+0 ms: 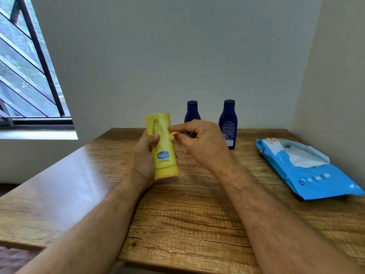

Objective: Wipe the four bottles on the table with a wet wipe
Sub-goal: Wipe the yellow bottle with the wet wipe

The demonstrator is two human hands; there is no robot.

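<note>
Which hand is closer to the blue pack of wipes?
The right hand. It is up by the yellow bottle, left of the wipes pack. The left hand grips that bottle, farther away.

My right hand [199, 142] hides most of the left blue bottle [192, 111], and the wipe pack [308, 175] runs off the right edge.

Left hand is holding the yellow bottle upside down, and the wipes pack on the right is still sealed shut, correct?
Not quite. The head view shows the wipes pack open, with a white wipe sticking out. The rest holds: the left hand grips the yellow bottle upside down.
</note>
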